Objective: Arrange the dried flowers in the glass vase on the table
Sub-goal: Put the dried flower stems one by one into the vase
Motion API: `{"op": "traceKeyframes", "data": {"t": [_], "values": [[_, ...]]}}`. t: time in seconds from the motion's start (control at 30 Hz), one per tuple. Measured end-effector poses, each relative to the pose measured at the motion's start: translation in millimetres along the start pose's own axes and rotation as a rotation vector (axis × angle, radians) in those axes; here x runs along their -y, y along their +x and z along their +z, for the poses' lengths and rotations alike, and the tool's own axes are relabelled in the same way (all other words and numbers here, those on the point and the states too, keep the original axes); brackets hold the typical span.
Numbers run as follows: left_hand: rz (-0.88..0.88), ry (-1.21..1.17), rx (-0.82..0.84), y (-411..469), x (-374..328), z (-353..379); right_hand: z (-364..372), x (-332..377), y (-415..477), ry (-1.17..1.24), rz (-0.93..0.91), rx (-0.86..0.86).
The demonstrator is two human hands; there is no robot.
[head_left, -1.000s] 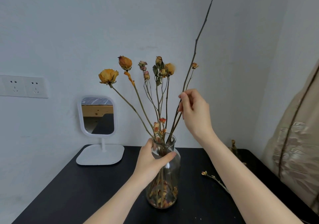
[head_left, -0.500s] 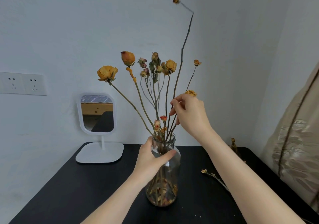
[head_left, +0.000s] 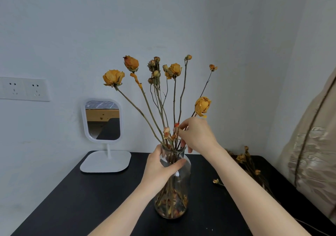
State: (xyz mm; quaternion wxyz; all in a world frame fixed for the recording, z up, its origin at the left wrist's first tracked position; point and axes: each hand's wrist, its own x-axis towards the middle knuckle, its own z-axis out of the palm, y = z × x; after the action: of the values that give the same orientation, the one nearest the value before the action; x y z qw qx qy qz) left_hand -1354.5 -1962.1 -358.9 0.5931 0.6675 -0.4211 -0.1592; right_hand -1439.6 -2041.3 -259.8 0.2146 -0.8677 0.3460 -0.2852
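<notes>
A clear glass vase (head_left: 181, 190) stands on the black table (head_left: 76, 203) and holds several dried yellow and orange flowers (head_left: 160, 75) on thin stems. My left hand (head_left: 161, 166) is wrapped around the vase's neck. My right hand (head_left: 196, 137) sits just above the rim, fingers pinched on a long thin stem (head_left: 182, 97) whose small bud (head_left: 188, 57) now stands level with the other blooms. A yellow rose (head_left: 202, 105) pokes up right behind my right hand.
A white stand mirror (head_left: 103, 121) sits at the back left of the table. More dried flowers (head_left: 245, 161) lie at the back right, with a small loose bud (head_left: 216, 181) near my right forearm. A beige fabric (head_left: 312, 152) hangs at the right. Wall sockets (head_left: 24, 88) are on the left.
My right hand has slid down toward the vase rim, pushing the long stem deep into the vase; its bud dropped from the top of the view to the level of the other flowers.
</notes>
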Motion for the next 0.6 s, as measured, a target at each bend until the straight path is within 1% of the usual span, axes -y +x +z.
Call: {"op": "traceKeyframes", "data": {"t": [0.2,0.33,0.5,0.6], "values": [[-0.011,0.026,-0.004,1.3,1.3,0.8,-5.8,3.2,8.1,0.092,-0.022,-0.119],[-0.026,0.029,-0.002,1.1,1.1,0.7,-1.5,5.6,11.7,0.084,-0.007,-0.104],[-0.024,0.007,0.011,0.5,0.5,0.2,5.2,5.9,14.6,0.038,0.011,-0.149],[-0.017,0.003,0.008,0.5,1.3,0.1,5.2,4.9,12.8,0.016,0.034,-0.135]]}}
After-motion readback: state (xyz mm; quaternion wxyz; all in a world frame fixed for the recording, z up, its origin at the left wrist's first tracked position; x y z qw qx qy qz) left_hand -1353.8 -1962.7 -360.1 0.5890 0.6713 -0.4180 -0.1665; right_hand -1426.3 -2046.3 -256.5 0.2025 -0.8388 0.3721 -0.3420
